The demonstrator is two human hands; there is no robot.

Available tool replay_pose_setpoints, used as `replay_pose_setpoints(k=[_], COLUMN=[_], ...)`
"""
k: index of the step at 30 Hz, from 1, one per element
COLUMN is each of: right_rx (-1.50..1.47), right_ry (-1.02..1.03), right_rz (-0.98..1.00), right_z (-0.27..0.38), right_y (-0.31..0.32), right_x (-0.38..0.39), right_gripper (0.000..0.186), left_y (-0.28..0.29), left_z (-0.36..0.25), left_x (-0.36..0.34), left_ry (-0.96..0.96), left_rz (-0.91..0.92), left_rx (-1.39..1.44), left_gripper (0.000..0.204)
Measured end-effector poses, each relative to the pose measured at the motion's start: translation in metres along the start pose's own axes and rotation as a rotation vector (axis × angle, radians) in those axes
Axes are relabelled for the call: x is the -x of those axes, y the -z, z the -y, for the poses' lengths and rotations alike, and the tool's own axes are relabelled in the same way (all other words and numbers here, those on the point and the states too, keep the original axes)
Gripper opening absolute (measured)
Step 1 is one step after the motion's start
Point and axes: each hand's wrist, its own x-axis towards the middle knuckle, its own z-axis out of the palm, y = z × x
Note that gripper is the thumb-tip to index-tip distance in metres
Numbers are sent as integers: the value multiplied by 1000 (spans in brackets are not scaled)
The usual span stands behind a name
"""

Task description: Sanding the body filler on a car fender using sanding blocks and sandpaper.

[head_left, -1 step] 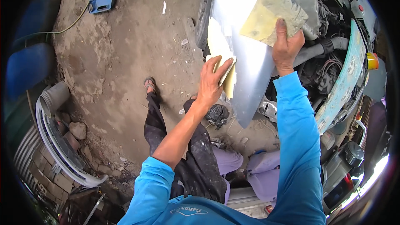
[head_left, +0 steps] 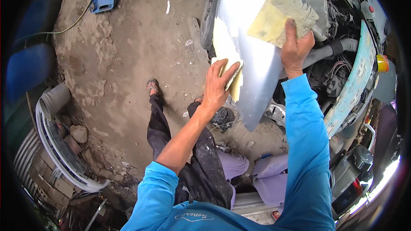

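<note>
My left hand [head_left: 216,86] is closed around a pale, flat putty spreader [head_left: 232,76], its fingers bent over the top. The spreader lies against a strip of pale yellow body filler [head_left: 224,38] along the left side of a silver-blue car fender [head_left: 257,87]. My right hand [head_left: 297,50] grips the near corner of a squarish mixing board [head_left: 278,13], thumb on top. Yellow putty is smeared over this board, which sits above the fender; whether it touches the metal I cannot tell.
An open engine bay [head_left: 332,75] with hoses lies to the right, beside a worn turquoise panel [head_left: 353,79]. A black bundle [head_left: 223,118] is on the ground near my legs. A blue plastic tray [head_left: 103,1], a hose and a loose bumper [head_left: 55,145] lie left.
Both hands keep their holds. The mixing board and my right hand have shifted very slightly right; the spreader stays against the filler strip.
</note>
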Motion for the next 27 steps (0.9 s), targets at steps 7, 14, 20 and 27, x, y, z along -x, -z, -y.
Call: replay_pose_setpoints(k=[7,14,20,27], right_rx=[-85,-111,5,12], right_ry=[23,-27,-29,-22], right_rz=[-44,-66,-7,-19], right_z=[-12,-6,-6,-7], right_y=[1,-6,0,-3], right_x=[-2,-2,0,0], right_gripper=[32,35,40,40], left_y=[-21,-37,-10,10], left_z=[9,23,22,0], left_x=[49,90,102,22], left_ry=[-83,-200,-185,96], left_rz=[-33,-37,139,-69], left_rx=[5,-104,-122,42], left_gripper=[78,69,75,81])
